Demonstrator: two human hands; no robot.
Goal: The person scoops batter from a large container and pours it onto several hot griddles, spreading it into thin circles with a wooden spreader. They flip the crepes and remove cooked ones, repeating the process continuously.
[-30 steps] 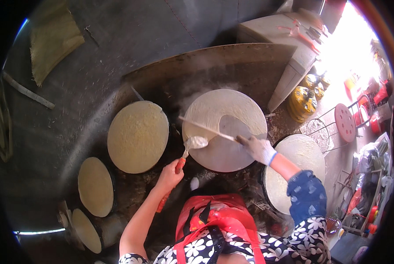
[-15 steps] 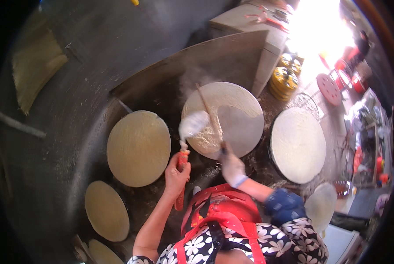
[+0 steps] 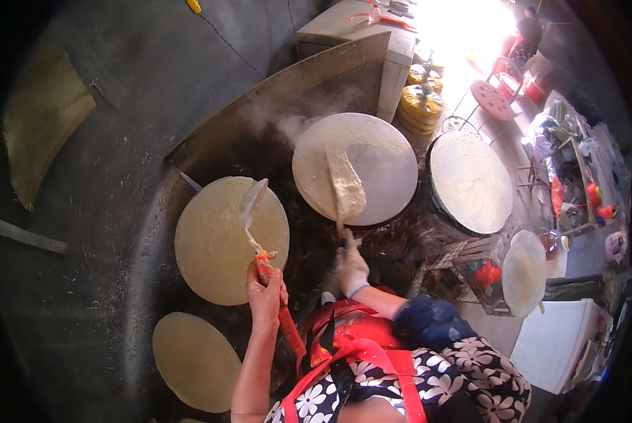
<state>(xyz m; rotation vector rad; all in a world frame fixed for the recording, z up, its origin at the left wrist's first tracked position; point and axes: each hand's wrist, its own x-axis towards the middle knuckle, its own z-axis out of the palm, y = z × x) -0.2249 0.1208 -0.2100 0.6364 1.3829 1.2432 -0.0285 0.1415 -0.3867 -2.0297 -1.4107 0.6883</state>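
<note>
My left hand [image 3: 265,296] is closed round the red-wrapped handle of a ladle [image 3: 251,204]. Its metal bowl is tilted above the pale flatbread on the left griddle [image 3: 217,247]. A whitish glove covers my right hand [image 3: 352,269], which grips the dark handle of a batter spreader [image 3: 333,185]. The spreader's long thin blade lies across the steaming middle griddle [image 3: 389,185]. Wet batter [image 3: 348,185] is heaped along the blade's right side. Batter coats the left and far parts of that griddle, while a grey patch of its plate shows on the right.
A coated round griddle [image 3: 471,182] stands at the right, another [image 3: 196,361] at the lower left. Behind the middle one runs a curved metal guard [image 3: 281,88]. Beyond are yellow containers [image 3: 421,106] and a red stool [image 3: 492,100]. A white cabinet [image 3: 552,345] stands at lower right.
The ladle has swung left from the middle griddle to over the left one. My right hand has drawn the spreader round, and the batter now bunches at its right. The view has shifted.
</note>
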